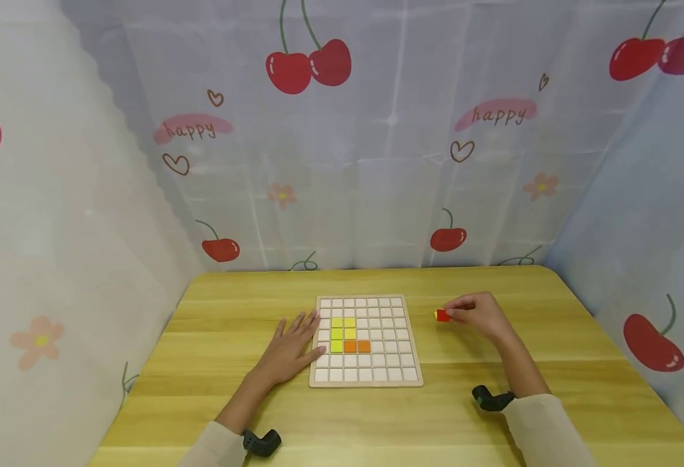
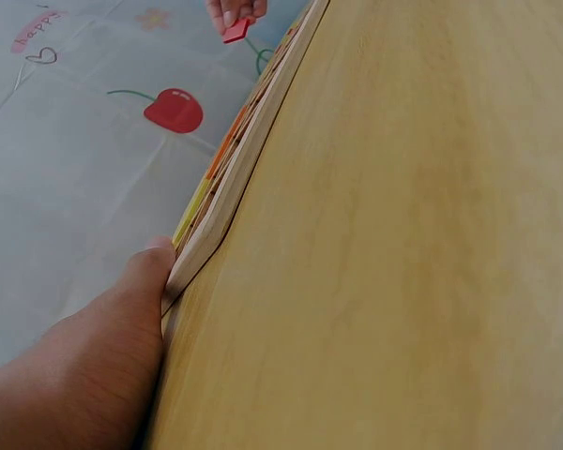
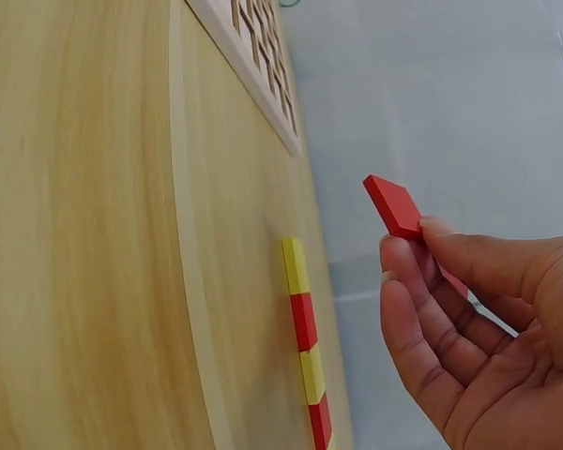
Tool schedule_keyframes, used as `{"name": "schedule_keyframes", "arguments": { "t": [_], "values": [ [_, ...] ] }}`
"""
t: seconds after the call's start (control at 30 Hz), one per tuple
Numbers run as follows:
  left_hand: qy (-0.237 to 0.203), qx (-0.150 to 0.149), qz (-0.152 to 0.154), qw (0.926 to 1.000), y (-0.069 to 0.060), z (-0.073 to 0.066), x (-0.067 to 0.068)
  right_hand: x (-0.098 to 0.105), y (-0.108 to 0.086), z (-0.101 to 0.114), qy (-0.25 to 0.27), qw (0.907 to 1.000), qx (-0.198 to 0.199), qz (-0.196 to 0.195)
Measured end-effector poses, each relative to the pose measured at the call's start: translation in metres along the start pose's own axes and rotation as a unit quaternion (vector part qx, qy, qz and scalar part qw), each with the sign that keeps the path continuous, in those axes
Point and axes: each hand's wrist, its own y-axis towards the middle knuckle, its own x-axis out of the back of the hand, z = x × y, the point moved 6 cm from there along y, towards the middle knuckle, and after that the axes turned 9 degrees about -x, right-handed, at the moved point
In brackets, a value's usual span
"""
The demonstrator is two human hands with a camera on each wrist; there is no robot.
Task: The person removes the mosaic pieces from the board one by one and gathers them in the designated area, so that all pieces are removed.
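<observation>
A square wooden grid board (image 1: 377,384) lies on the table with yellow, yellow-green and orange tiles in some of its cells. My left hand (image 1: 291,350) rests at the board's left edge, fingers spread and straight, thumb over the rim. In the left wrist view that hand (image 2: 103,352) touches the board's edge (image 2: 211,230). Right of the board, my right hand (image 1: 482,316) is raised, pinching a red square tile (image 3: 392,204) between thumb and fingertips. A bit of red also shows behind those fingers; I cannot tell what it is.
Below the right hand, yellow tiles (image 3: 296,265) and red tiles (image 3: 304,321) stand in a row on the wooden table (image 1: 377,421). A cherry-print curtain (image 1: 371,162) hangs behind the table's far edge and along both sides. Dark devices (image 1: 262,443) are worn on both wrists.
</observation>
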Motion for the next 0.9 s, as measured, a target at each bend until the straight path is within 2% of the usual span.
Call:
{"name": "schedule_keyframes", "arguments": {
  "t": [0.43, 0.7, 0.9],
  "values": [
    [-0.006, 0.004, -0.004, 1.0, -0.001, -0.001, -0.001, 0.004, 0.003, -0.016, -0.024, 0.9991, -0.033, -0.011],
    [0.002, 0.007, 0.002, 1.0, -0.001, 0.001, -0.003, -0.001, 0.008, -0.024, -0.032, 0.9988, -0.036, 0.007],
    [0.001, 0.002, -0.005, 1.0, -0.001, 0.0, -0.002, -0.004, 0.009, -0.029, -0.022, 0.9986, -0.043, 0.02]
  ]
}}
